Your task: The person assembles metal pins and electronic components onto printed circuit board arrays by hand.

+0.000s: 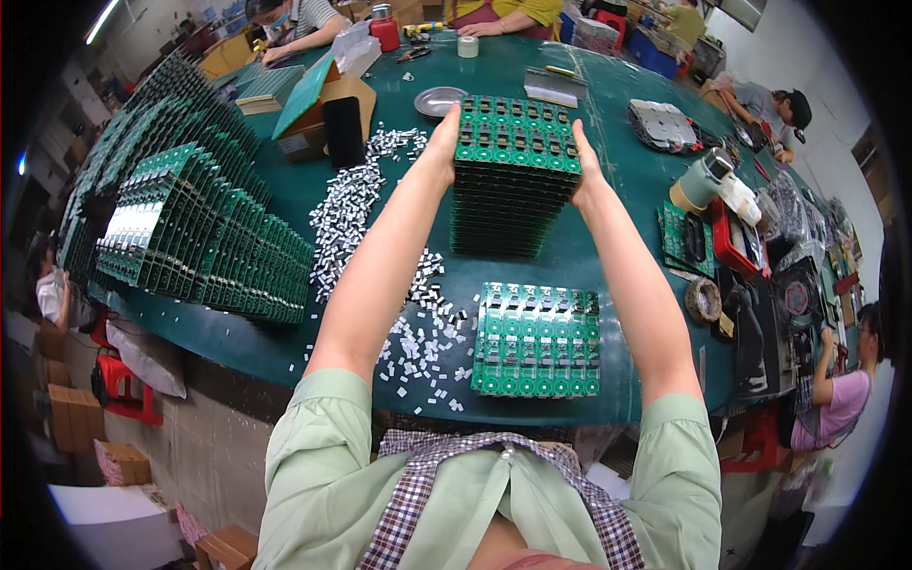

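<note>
A tall stack of green circuit boards (503, 214) stands in front of me, small dark parts and round pads showing on its top board. My left hand (443, 152) presses along its left side near the top, and my right hand (586, 166) holds the opposite side. Most of my left fingers are hidden; the right fingers extend along the edge. Between my forearms, closer to me, a single circuit board panel (537, 340) lies flat on the table. Many small white pieces (342, 209) are scattered beside and beneath my left arm.
Leaning rows of circuit boards (204, 228) fill the left side of the green table (275, 347). A black phone (344, 131) rests against a cardboard box (304, 138). Behind the stack is a metal dish (440, 102). At right are a flask (701, 180) and red tray (736, 242). Other people work around.
</note>
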Motion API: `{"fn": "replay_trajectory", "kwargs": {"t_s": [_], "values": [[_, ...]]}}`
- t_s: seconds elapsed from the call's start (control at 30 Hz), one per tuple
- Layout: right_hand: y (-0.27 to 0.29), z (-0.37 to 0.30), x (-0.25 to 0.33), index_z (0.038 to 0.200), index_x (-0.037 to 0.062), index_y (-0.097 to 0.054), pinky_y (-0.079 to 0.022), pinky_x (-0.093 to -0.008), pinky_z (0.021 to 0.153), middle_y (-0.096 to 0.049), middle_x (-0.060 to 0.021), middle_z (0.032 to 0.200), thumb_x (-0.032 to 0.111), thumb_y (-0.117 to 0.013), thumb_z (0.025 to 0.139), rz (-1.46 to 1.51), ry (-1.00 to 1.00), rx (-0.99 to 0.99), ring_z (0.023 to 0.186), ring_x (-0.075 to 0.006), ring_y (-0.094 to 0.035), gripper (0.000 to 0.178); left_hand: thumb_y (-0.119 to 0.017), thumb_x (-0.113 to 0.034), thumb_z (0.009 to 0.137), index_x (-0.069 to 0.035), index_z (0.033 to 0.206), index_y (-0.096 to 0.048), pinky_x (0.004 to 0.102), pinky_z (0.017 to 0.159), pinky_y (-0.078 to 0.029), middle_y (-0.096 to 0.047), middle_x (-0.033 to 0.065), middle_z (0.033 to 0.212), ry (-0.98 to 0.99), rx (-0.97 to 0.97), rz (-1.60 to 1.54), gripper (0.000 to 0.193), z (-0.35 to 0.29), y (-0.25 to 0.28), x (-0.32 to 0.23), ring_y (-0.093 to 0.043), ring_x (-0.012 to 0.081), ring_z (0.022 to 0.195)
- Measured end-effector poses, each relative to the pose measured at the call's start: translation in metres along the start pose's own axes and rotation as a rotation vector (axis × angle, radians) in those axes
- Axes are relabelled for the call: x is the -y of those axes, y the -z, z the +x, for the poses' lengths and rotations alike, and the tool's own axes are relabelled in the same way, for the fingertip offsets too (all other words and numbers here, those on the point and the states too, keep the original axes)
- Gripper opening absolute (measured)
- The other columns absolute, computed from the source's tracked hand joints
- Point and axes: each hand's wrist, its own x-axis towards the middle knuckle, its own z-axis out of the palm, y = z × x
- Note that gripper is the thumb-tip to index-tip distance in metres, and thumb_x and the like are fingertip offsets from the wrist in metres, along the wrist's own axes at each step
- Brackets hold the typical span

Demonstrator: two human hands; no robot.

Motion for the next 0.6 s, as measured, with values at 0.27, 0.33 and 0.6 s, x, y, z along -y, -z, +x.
{"fn": "replay_trajectory", "kwargs": {"t_s": [0.27,0.33,0.6], "values": [[0.026,0.008,-0.003,0.132,0.0064,-0.046,-0.042,-0.0449,0.098,-0.054,-0.0139,0.129,0.059,-0.039,0.093,0.099,0.038,0.177,0.114,-0.0311,-0.054,0.065,-0.037,-0.061,0.092,-0.007,0.141,-0.037,0.0435,0.109,-0.024,-0.037,0.0118,0.145,-0.021,0.001,0.125,0.073,0.017,0.007,0.023,-0.033,0.0271,0.133],[0.018,0.01,-0.01,0.132,0.0072,-0.046,-0.041,-0.0461,0.099,-0.052,-0.0131,0.131,0.06,-0.04,0.092,0.055,0.025,0.194,0.115,-0.0309,-0.053,0.067,-0.029,-0.054,0.098,-0.005,0.133,-0.046,0.0374,0.099,-0.04,-0.053,0.0122,0.131,-0.003,0.154,-0.056,0.063,0.019,0.022,0.017,-0.051,0.0235,0.117],[0.029,0.02,-0.005,0.134,0.0106,-0.045,-0.04,-0.0477,0.098,-0.053,-0.0116,0.13,0.065,-0.037,0.09,-0.019,-0.029,0.07,0.117,-0.0297,-0.051,0.071,-0.019,-0.056,0.098,-0.007,0.132,-0.048,0.0378,0.097,-0.044,-0.057,0.0117,0.126,0.082,0.102,-0.066,0.066,0.01,0.018,0.026,-0.056,0.0238,0.113]]}}
